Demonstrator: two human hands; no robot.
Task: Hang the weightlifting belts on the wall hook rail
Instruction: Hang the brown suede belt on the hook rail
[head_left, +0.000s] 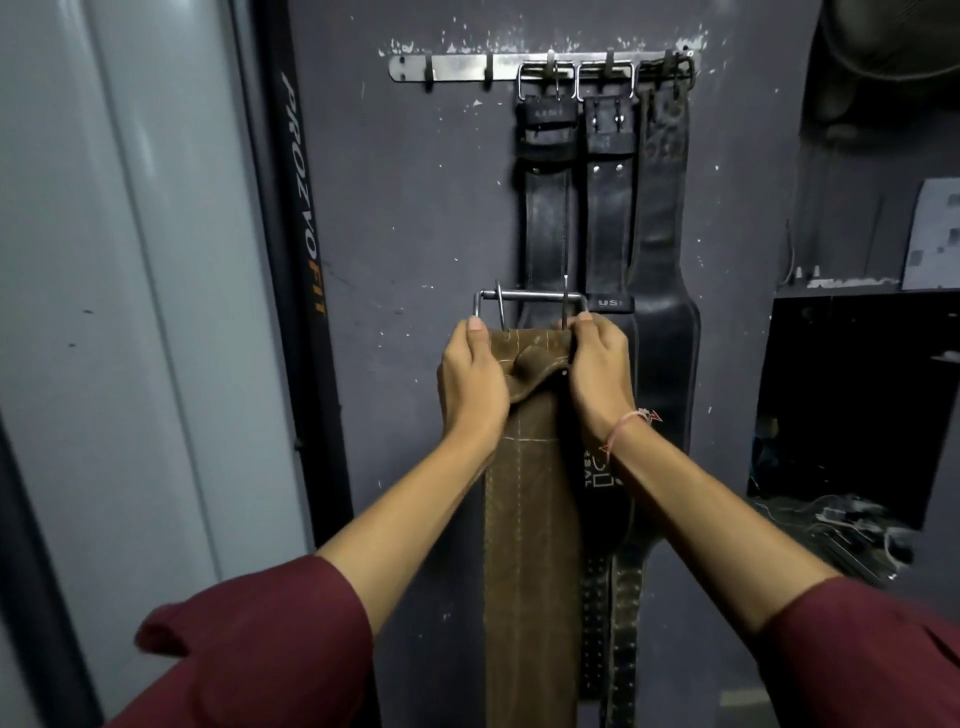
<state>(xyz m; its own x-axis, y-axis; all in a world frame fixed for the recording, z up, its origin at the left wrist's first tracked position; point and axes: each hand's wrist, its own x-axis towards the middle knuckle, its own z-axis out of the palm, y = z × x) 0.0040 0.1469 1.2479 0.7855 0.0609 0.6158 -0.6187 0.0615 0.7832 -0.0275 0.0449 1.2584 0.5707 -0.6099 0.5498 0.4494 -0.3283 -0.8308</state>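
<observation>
The left hand grips the brown belt at its top on one side. The right hand grips the other side, fingers curled tight. The belt is well under the hook rail, where three black belts hang at the right.

We find both hands raised before a dark wall. The left hand and the right hand each grip the folded top of a brown belt, just under its steel buckle. The strap hangs straight down between them. Above, a hook rail carries three black belts side by side on its right half. The rightmost seems to hang from a dark ring, though that corner is dim.
</observation>
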